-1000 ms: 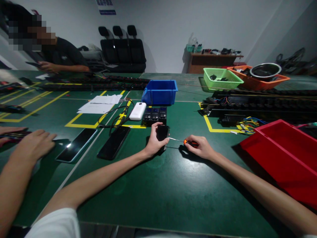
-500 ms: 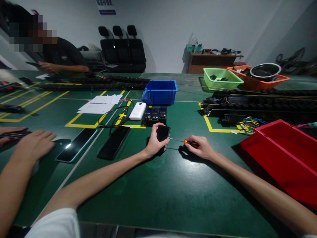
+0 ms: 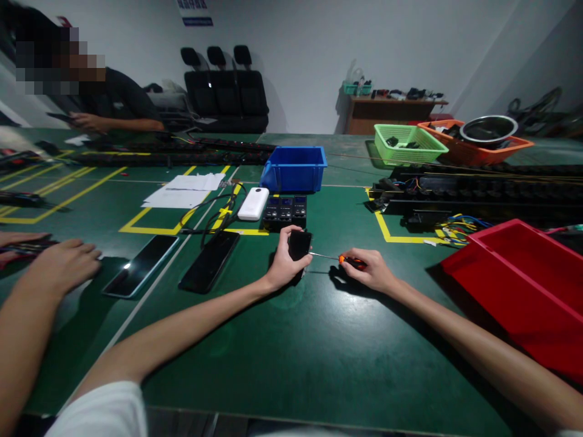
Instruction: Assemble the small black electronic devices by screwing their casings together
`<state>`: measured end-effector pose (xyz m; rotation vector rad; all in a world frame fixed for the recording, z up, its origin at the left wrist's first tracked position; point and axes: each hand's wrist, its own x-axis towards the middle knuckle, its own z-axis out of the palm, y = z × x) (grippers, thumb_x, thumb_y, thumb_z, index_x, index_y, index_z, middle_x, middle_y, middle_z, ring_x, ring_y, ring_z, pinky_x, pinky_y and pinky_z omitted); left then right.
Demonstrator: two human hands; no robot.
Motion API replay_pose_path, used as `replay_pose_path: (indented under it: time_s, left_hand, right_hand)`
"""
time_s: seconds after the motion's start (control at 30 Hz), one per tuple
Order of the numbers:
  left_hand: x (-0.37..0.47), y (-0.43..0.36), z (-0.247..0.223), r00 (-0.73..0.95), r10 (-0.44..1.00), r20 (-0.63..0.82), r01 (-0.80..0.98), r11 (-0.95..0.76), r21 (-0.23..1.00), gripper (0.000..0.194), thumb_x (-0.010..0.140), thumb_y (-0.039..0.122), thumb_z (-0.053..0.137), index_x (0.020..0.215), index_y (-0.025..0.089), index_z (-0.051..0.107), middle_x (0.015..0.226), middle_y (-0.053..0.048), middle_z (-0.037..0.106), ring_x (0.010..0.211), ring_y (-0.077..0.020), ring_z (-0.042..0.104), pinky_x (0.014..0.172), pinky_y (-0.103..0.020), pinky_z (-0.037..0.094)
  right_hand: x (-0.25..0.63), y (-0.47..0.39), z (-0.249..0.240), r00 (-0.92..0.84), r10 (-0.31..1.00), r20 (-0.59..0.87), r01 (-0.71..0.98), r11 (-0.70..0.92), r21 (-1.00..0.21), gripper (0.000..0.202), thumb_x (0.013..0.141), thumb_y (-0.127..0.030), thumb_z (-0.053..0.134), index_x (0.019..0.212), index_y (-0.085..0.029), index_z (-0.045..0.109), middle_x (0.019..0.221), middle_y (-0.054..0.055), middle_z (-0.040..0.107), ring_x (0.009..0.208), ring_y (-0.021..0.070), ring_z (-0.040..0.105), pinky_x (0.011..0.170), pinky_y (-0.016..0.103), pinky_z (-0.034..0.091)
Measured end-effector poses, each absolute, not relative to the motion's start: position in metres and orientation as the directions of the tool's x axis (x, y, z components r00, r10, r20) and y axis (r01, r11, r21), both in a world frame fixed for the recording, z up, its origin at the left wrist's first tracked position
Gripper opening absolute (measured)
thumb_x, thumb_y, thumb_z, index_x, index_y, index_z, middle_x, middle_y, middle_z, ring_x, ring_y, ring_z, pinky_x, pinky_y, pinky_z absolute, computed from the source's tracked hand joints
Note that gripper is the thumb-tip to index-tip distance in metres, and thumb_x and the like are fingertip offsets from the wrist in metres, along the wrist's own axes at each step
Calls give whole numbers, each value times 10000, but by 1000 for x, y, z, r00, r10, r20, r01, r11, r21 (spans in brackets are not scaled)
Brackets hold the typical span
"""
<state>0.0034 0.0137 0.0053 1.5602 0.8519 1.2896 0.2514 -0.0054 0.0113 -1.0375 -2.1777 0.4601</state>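
My left hand [image 3: 288, 264] is closed around a small black box-shaped device [image 3: 299, 244], held just above the green table. In my right hand [image 3: 368, 270] is a screwdriver [image 3: 348, 261] with an orange and black handle. Its thin metal shaft points left, and the tip meets the right side of the device; what the tip touches is too small to make out. Behind my left hand stand several similar black modules [image 3: 285, 212] in a row. A black phone [image 3: 209, 262] lies on the table left of that hand.
Beyond the modules are a white power bank [image 3: 253, 204] and a blue bin [image 3: 294, 170]. At the right sits a red bin [image 3: 523, 291], with black rails and wires [image 3: 455, 194] behind. A co-worker's hand [image 3: 64, 264] works at the left near another phone [image 3: 141, 267].
Hardly anything differs: both my hands, the device and the screwdriver keep their places. The co-worker's hand at the left has shifted very slightly.
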Motion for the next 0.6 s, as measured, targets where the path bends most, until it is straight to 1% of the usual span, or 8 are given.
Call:
replay_pose_path:
  time_s: [0.3,0.6]
  left_hand:
    - [4,14,3,207,912,355,-16,-360,933,593,720,197,700,1203,253,362,1146,-40,504,919,-156,621,867,-353,506]
    - [3,14,4,217,911,350,-11,-356,934,598,722,201,703,1211,252,362,1098,-34,530,908,-159,625,856,-353,508]
  right_hand:
    - [252,-4,9,-450,792,412,552,609,-569,182,883,-296,559,883,-155,674,704,18,655,578,109,549,578,216,412]
    - [252,-5,10,-439,799,412,555,601,-574,175,872,-291,563,871,-154,672,703,15,655,577,109,551,577,216,412]
